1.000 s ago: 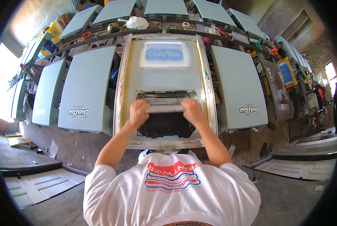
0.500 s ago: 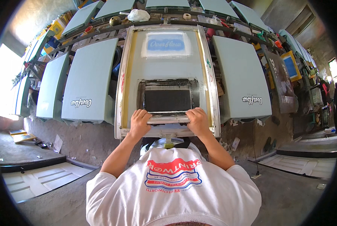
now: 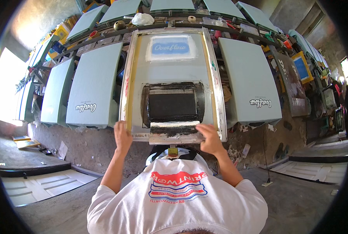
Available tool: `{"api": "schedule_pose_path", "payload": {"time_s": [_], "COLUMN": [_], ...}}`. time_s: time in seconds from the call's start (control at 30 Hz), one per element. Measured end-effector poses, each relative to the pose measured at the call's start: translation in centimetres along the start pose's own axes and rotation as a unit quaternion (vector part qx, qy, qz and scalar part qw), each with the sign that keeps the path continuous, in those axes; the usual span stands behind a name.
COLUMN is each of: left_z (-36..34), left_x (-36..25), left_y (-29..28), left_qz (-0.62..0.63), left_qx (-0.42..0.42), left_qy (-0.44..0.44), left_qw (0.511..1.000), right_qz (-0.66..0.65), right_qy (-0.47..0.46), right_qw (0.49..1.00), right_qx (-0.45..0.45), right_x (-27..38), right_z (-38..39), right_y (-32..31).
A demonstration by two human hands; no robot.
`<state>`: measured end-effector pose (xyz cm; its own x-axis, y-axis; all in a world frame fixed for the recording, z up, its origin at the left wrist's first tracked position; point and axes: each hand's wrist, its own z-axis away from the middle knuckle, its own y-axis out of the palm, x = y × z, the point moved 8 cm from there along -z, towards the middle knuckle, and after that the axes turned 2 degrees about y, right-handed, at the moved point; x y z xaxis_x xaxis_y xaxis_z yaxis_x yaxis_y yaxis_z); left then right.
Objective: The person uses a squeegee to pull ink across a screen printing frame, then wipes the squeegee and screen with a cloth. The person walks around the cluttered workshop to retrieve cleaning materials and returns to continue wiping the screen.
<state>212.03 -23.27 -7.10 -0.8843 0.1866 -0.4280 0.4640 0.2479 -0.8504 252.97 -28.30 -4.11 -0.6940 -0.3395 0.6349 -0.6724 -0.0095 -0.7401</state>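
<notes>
A silk-screen frame (image 3: 220, 113) with pale metal rails lies in front of me, over a board. Its mesh carries a blue stencil panel (image 3: 170, 47) at the far end and a black-inked rectangle (image 3: 173, 105) nearer me. At the near end rests a squeegee (image 3: 175, 129), its pale top edge above a face smeared with black ink. My left hand (image 3: 123, 136) is closed on the frame's near left corner. My right hand (image 3: 211, 139) is at the squeegee's right end, fingertips touching or just beside it, thumb held apart.
Pale green boards stand on both sides, the left one (image 3: 94, 85) and right one (image 3: 251, 78) bearing dark printed lettering. Beyond the frame a dark rail (image 3: 162, 25) holds a white plastic bag (image 3: 142, 19) and a tape roll (image 3: 192, 18). A cable (image 3: 265, 156) hangs at right.
Both hands have come off the squeegee's top. My left hand moved left to the frame's corner; my right hand moved slightly down. The squeegee has tipped, showing its inked face.
</notes>
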Motion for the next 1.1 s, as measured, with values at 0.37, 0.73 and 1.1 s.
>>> {"api": "schedule_pose_path", "payload": {"time_s": [0.37,0.73,1.1], "left_z": [-1.8,-0.9,-5.1], "left_x": [10.9,9.2,-6.1], "left_y": [4.3,3.3,10.5], "left_qz": [0.144,0.207,0.225], "left_qx": [0.047,0.005,-0.011], "left_qy": [-0.338,-0.350,-0.326], "left_qw": [0.929,0.913,0.918], "right_qz": [-0.039,-0.021,-0.012], "right_qy": [0.442,0.405,0.418], "right_qw": [0.875,0.878,0.860], "right_qx": [-0.193,-0.255,-0.293], "right_x": [-18.5,-15.7,-26.1], "right_z": [4.3,4.8,8.5], "right_y": [-1.6,-5.5,-18.6]}}
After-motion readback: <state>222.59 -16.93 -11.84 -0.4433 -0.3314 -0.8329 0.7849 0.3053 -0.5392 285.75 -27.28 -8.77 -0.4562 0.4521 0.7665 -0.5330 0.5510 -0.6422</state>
